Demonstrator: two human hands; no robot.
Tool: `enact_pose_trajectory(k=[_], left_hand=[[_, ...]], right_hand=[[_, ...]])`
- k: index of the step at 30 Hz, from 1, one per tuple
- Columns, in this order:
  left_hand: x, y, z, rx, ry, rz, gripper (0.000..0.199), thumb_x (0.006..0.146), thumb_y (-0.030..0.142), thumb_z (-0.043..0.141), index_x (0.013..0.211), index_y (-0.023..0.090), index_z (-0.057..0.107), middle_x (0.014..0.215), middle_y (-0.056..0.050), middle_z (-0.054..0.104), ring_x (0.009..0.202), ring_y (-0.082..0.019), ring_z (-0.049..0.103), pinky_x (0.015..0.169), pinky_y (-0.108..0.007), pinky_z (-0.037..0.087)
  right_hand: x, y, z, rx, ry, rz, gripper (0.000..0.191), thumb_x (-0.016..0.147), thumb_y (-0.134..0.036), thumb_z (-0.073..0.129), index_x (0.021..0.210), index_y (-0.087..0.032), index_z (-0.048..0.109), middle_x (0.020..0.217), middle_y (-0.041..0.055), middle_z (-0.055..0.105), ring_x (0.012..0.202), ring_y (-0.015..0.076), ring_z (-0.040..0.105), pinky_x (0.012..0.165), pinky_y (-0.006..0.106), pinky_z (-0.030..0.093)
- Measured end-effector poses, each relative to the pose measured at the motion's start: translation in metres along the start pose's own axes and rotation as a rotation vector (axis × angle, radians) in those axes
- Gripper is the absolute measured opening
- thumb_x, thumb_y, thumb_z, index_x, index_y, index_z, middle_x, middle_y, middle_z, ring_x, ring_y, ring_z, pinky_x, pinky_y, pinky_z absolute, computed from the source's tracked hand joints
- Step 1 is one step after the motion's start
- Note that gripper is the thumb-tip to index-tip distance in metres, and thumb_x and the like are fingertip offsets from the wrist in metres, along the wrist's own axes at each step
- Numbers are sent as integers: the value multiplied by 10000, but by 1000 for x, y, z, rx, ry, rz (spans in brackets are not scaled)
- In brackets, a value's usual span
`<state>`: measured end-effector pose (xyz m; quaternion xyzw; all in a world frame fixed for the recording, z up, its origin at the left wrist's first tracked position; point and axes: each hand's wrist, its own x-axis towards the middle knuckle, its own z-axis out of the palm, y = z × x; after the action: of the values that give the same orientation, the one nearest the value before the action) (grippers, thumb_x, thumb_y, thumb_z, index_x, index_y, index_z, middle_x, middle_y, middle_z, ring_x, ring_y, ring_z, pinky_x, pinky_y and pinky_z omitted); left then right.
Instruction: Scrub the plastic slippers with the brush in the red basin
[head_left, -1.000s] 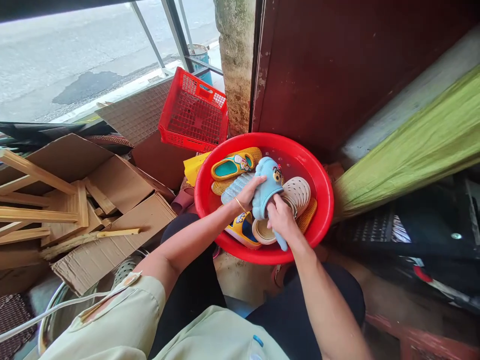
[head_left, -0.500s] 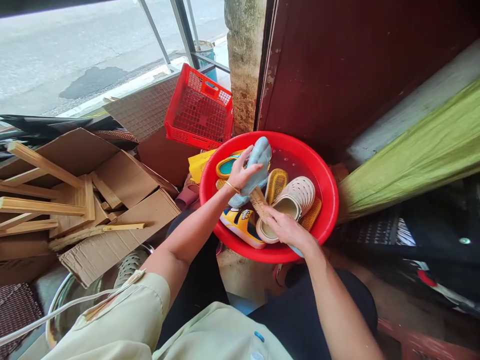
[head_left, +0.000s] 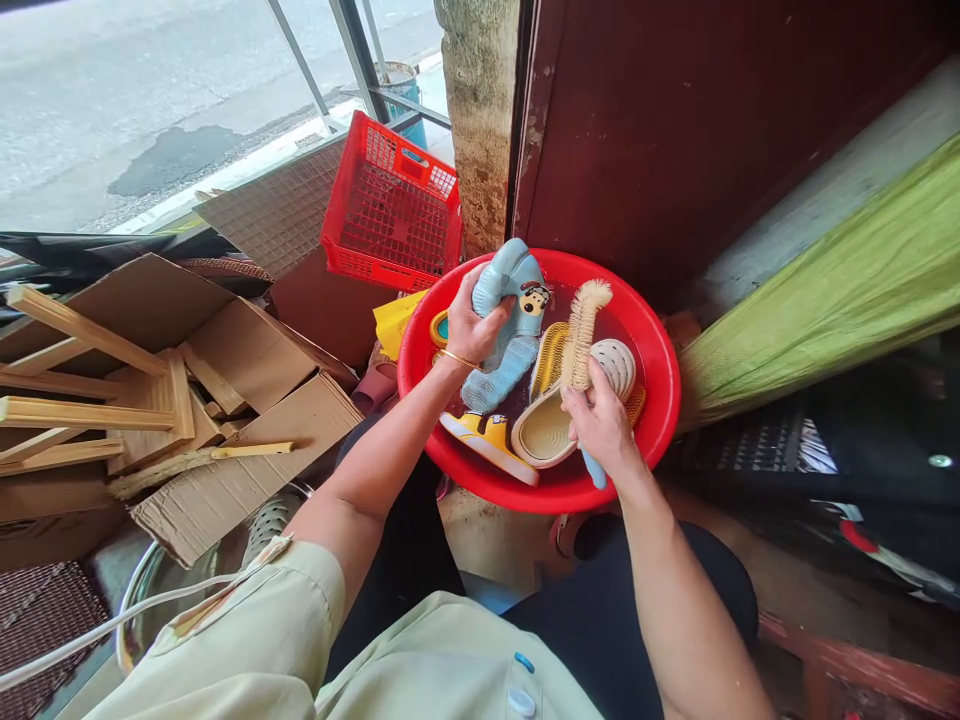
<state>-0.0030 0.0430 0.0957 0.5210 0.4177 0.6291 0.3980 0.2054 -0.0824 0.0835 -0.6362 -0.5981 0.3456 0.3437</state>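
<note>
My left hand [head_left: 474,322] is closed around a light blue slipper [head_left: 517,275] with a cartoon dog face on its strap. My right hand [head_left: 601,418] grips the blue handle of a scrub brush [head_left: 581,335], whose pale bristles point up and away from the slipper. Both hands are over a round red basin [head_left: 420,465] holding water and footwear. In it lie a cream clog [head_left: 544,425], a yellow sandal [head_left: 491,440], a yellow textured sole [head_left: 551,355] and another light blue slipper [head_left: 499,378].
Behind the basin stands a red plastic crate [head_left: 394,215] beside a worn post [head_left: 487,120]. Cardboard [head_left: 255,470] and wooden pieces [head_left: 90,335] lie to the left. A green cloth [head_left: 825,280] hangs at the right, near a dark red door [head_left: 675,130].
My right hand has drawn the brush right and upward, off the slipper. My left hand has turned the slipper so the dog face shows.
</note>
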Motion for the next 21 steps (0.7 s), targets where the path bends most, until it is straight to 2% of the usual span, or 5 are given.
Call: enact_pose_trajectory(k=[5,8,15,18,21], left_hand=[[0,-5,0,-65,-3,-160,657,785,431,831,1388,312,599,1275,-20,714,1407,-319,512,1187,-439,394],[1,-12,-4,-165,-12,-234,558,796,455,802,1304,279,654,1201,-29,743,1355,-315,561,1182,-425,421],[-7,-15,-6,-537,-181,-764,524,897,596,598,1173,160,692,1028,-104,771,1076,-338,721,1047,-506,558],[-17,-14,2,-503,-234,-789,538,843,608,678,1153,169,701,991,-99,776,1037,-356,735,1026,-508,570],[-17,-19,5,-498,-169,-785,563,831,650,671,1138,179,704,942,-82,780,1005,-339,744,1008,-481,584]], right_hand=[[4,-5,11,-36,23,-65,723,1005,-477,472,1642,-164,335,1238,190,729,646,202,713,628,339,616],[3,-6,15,5,29,-64,717,1006,-476,478,1640,-177,327,1208,170,741,540,157,664,559,307,590],[12,-8,11,73,167,-17,682,1031,-460,429,1637,-169,310,986,114,779,478,171,648,482,308,575],[13,-7,10,-100,217,-178,622,1042,-412,416,1598,-133,414,1253,208,733,853,270,779,772,383,648],[6,-1,9,-253,116,-339,535,1039,-323,408,1524,-137,536,1413,186,665,1233,306,688,1037,429,569]])
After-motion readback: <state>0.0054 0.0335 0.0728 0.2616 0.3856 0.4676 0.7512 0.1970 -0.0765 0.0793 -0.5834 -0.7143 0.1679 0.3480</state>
